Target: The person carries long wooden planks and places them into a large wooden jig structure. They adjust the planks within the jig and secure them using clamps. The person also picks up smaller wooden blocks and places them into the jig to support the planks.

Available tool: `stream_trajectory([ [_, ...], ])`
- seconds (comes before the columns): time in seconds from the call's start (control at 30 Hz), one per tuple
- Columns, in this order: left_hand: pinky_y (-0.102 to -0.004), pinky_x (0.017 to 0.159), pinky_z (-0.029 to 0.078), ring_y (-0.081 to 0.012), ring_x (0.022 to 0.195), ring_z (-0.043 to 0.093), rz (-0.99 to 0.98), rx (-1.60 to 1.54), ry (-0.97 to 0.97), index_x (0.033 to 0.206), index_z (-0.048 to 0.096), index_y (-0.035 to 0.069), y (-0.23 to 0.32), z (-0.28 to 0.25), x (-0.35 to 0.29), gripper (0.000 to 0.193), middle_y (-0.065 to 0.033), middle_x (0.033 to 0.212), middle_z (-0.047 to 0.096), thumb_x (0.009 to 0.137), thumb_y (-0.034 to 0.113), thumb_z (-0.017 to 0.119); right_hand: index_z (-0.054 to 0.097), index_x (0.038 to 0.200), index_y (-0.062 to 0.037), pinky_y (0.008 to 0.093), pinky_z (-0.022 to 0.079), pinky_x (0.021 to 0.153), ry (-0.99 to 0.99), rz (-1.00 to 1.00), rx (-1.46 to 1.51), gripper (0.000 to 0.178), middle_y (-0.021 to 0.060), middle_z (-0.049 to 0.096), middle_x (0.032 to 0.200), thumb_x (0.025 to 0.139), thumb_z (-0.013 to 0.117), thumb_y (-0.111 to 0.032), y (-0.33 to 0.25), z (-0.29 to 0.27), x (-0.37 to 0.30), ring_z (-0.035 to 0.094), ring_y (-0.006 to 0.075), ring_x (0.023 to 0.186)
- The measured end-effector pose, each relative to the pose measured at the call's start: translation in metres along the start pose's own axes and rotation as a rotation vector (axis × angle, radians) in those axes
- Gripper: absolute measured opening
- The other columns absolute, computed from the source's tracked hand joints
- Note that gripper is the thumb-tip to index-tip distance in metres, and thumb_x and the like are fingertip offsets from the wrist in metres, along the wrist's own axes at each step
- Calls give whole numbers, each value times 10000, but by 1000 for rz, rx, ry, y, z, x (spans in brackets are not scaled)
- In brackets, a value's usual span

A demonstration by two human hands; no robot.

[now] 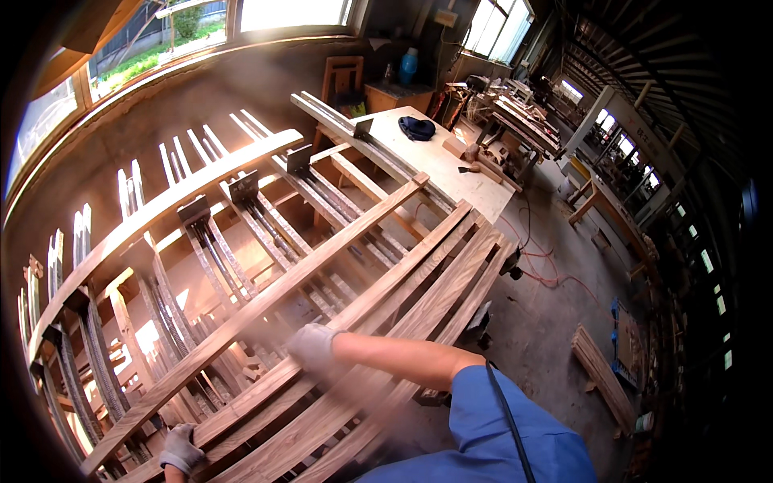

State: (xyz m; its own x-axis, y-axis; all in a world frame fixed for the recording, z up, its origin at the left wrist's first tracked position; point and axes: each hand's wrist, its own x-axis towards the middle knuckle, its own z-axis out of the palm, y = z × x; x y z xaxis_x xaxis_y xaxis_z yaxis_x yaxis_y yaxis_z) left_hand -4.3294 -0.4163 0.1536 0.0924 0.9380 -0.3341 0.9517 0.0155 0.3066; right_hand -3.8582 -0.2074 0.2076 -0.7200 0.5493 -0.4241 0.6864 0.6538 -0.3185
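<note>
Several long wooden boards [427, 310] lie side by side across a rack of metal bar clamps [278, 233]. At the lower left, my left hand [182, 448], in a pale work glove, closes over the edge of the nearer boards. My gloved right hand [314, 348] is at the middle of the same group, against a board's far edge. It is blurred, and its fingers cannot be made out. Beyond both hands, a single long board [266, 302] rests diagonally over the clamps. Another long board [169, 196] spans them farther back.
A pale worktop [483, 187] with a dark cap [416, 128] on it stands beyond the clamps. Red hose [555, 278] trails over the floor to the right. Stacked planks [602, 378] lie there too. Windows [294, 14] line the far wall.
</note>
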Motion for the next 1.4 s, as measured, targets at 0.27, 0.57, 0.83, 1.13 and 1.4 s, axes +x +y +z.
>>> stream_trajectory([
  [0.27,-420,1052,550,-374,1148,699,-10,-112,-69,1197,775,69,10,3,4,618,-205,1173,747,593,169,863,750,1123,-80,469,576,975,-81,12,-37,425,187,761,1173,804,859,-339,-6,-20,-20,724,385,1141],
  [0.57,-399,958,605,-344,1048,746,86,-240,-95,1218,753,3,-14,14,19,609,-194,1058,772,641,169,852,792,1088,-20,477,574,978,-110,60,77,798,226,777,1124,838,700,-772,13,-9,-6,730,417,1106],
  [0.83,-338,781,594,-214,853,737,-143,-749,397,1088,794,-4,27,-42,-3,290,-83,980,784,870,186,774,833,941,-49,483,617,832,-143,6,-51,756,225,792,981,774,738,-779,3,-15,35,771,400,938],
  [1.13,-484,1201,405,-370,1385,544,-273,-127,454,1337,702,105,93,-33,43,619,-189,1456,613,960,594,670,790,1009,-54,440,591,819,537,107,142,355,136,774,899,775,932,-280,-15,-46,58,749,316,846],
  [1.4,-474,1298,253,-365,1510,418,-339,10,252,1563,514,46,77,-48,74,779,-207,1587,492,977,534,670,661,1362,-47,475,526,1014,432,0,-87,758,186,701,1150,685,959,-211,60,-28,122,658,379,1113],
])
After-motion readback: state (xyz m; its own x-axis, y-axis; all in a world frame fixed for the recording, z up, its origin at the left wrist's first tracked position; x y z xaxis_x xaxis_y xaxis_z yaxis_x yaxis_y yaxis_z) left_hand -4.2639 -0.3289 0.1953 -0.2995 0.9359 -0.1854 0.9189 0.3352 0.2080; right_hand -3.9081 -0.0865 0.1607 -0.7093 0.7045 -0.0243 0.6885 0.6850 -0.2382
